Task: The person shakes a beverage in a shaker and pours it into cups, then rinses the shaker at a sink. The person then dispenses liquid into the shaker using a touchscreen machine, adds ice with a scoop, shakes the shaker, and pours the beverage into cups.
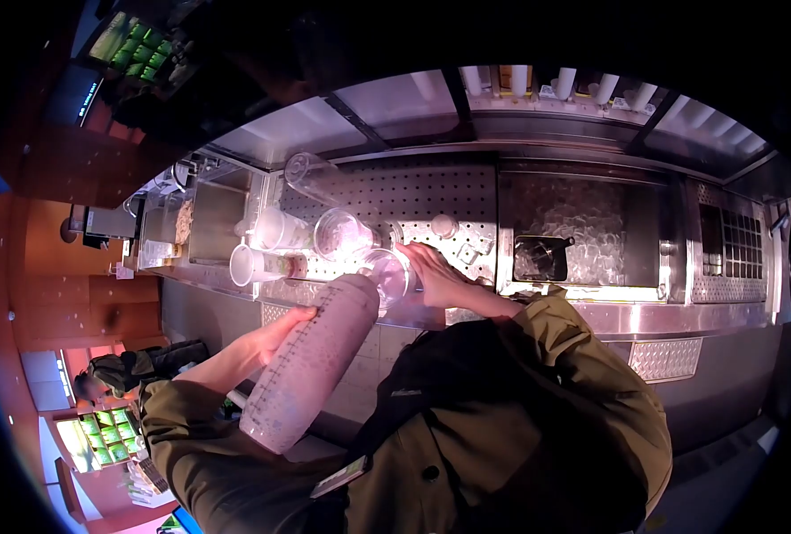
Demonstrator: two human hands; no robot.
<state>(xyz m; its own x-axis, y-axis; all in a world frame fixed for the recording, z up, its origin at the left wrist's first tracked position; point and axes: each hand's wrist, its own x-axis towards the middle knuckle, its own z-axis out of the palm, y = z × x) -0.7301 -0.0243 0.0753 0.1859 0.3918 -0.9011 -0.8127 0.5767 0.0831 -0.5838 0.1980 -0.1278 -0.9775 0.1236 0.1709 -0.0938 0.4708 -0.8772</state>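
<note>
My left hand (275,336) is wrapped round a tall shaker (311,365) with dark scale marks and a pale, frothy pinkish content. The shaker is tilted, its upper end close to a clear cup (388,274) on the counter's front side. My right hand (438,278) grips that clear cup from the right, its fingers along the cup's side. Whether liquid is passing between the two is hard to make out. Just behind the cup stands another clear cup (338,233). Two whitish cups, one further back (280,230) and one in front (246,264), are to its left.
A perforated steel drain board (413,191) carries the cups, a tall clear container (311,176) lying tilted, and a small round lid-like piece (444,226). To the right is an ice bin (582,218) with a black scoop-like container (540,258). Another person (133,369) is at far left.
</note>
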